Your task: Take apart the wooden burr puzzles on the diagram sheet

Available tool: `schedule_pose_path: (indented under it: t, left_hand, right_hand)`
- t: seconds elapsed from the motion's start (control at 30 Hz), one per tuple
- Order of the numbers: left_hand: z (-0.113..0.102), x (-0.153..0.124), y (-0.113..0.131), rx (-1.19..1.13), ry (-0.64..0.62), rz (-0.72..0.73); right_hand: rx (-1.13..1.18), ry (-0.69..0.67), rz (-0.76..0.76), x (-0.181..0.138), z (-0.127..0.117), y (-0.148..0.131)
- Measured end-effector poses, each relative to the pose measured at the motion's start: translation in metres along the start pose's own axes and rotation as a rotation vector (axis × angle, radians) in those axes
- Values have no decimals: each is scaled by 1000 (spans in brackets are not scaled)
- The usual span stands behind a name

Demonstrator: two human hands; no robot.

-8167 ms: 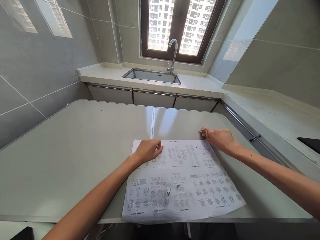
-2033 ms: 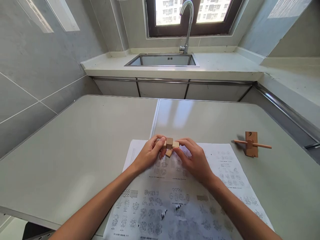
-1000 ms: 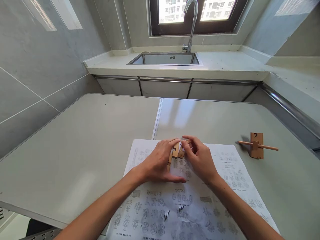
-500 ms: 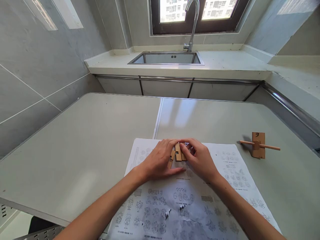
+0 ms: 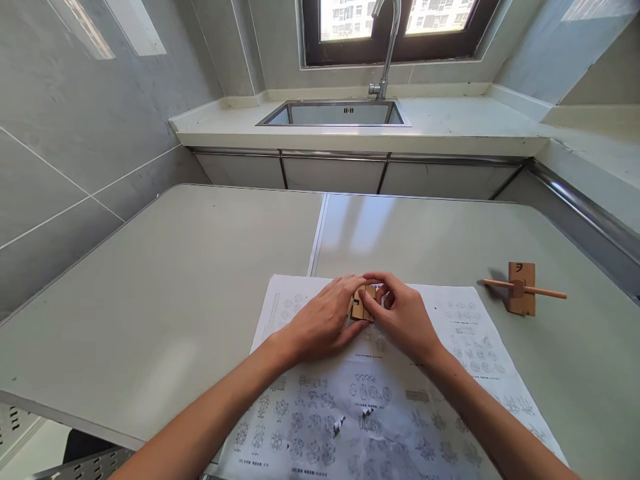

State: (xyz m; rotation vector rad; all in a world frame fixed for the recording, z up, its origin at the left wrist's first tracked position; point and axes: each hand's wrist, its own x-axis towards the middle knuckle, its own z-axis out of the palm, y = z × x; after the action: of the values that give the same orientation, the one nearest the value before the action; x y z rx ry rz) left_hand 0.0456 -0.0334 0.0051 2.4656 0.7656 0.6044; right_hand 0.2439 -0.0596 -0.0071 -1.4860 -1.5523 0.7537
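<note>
Small notched wooden blocks point(image 5: 358, 311) stand together between my two hands, over the printed paper sheet point(image 5: 295, 380). My left hand point(image 5: 330, 313) curves around their left side, fingers over the top and thumb along the near bottom edge. My right hand point(image 5: 397, 310) pinches the right side with thumb and bent fingers. The fingers hide much of the blocks, so I cannot tell how they fit together. Line drawings of interlocking pieces cover the sheet, which has a few small tears.
On the table point(image 5: 150, 293) to the right lies a flat wooden piece point(image 5: 521, 303) with a thin wooden rod point(image 5: 547, 292) across it. Beyond the table's far edge is a counter point(image 5: 460, 120) with a steel sink point(image 5: 330, 124) and a tap point(image 5: 390, 57).
My left hand has closed in, and the tilted block on the left has come up against the others. The left thumb now presses at their lower edge.
</note>
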Motion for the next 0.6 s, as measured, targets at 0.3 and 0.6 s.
schedule_pose_path:
  t: [0.3, 0.6]
  left_hand:
    - [-1, 1, 3, -9, 0, 15]
    - [0, 0, 4, 1, -33, -3]
  right_hand:
    - [-15, 10, -29, -1, 1, 2]
    - [9, 19, 7, 0, 0, 0]
